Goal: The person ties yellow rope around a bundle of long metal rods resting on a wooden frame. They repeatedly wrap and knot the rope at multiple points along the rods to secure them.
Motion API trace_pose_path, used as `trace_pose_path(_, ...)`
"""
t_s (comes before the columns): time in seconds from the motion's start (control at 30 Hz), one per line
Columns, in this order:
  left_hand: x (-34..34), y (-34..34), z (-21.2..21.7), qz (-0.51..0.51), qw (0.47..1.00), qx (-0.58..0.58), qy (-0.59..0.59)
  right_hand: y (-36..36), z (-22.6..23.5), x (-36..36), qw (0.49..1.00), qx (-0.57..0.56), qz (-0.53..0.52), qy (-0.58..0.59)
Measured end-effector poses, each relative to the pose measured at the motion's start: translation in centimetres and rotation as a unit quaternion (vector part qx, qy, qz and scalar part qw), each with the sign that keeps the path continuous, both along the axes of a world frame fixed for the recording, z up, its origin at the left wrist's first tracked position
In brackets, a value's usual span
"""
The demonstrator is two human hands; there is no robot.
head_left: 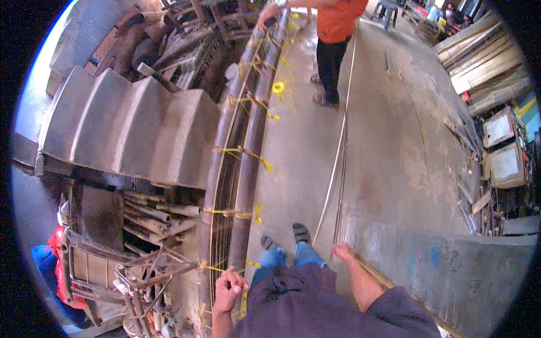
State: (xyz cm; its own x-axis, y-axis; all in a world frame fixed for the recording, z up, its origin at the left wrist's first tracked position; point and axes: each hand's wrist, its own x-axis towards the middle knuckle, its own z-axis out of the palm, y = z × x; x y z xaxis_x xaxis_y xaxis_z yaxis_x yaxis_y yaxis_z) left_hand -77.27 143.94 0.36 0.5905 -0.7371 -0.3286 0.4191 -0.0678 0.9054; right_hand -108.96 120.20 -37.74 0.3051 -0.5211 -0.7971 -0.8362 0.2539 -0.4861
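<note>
Dark shirt (304, 307) = mine, bottom ctr. L hand (227, 288) is at the near part of the tied frame, by its R pole (247, 180); fingers curled in, can't tell if they pinch anything. R hand (341, 251) is out on the other side, fingers bunched at the near end of some thin dark strips (341, 180); can't tell if they grip them. On my R, grey panel (445, 276) w/ blue smudges & a wooden edge. My jeans (271, 260) & dark sandals (301, 232) sit btwn frame & strips.

Frame runs from the bottom edge away from me, just L of my legs: R pole + L pole (213, 180) side by side, thin strands (227, 186) lengthwise btwn, yellow ties (265, 163) across at intervals. Pale strip (332, 180) runs near the dark ones, over the concrete floor (394, 152).

Further L: bamboo chair (93, 267) w/ red cloth (56, 242) behind, bamboo pile (163, 217), then concrete steps (135, 124). Yellow coil (278, 88) just R of the frame. R side: white-faced boxes (501, 129), then stacked planks (479, 53).

Far end: co-worker in orange top (340, 19), a hand (266, 17) at the frame's far end. Dark stool (386, 14) beyond, top R.
</note>
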Motion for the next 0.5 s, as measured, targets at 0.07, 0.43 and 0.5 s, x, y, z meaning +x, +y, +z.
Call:
trace_pose_path(0.07, 0.9, -0.9, -0.8, -0.002, 1.000, -0.002, -0.008, -0.6, -5.2, -0.8, 0.999, -0.025, -0.025, -0.018)
trace_pose_path(0.43, -0.5, 1.9, 3.5, -0.065, 0.989, 0.135, -0.009, -4.6, -1.9, 6.3, 0.994, -0.071, 0.069, -0.036)
trace_pose_path(0.5, -0.9, 2.1, 3.1, -0.041, 0.995, 0.089, -0.020, -4.6, -1.7, 7.5, 0.995, -0.047, 0.063, -0.055)
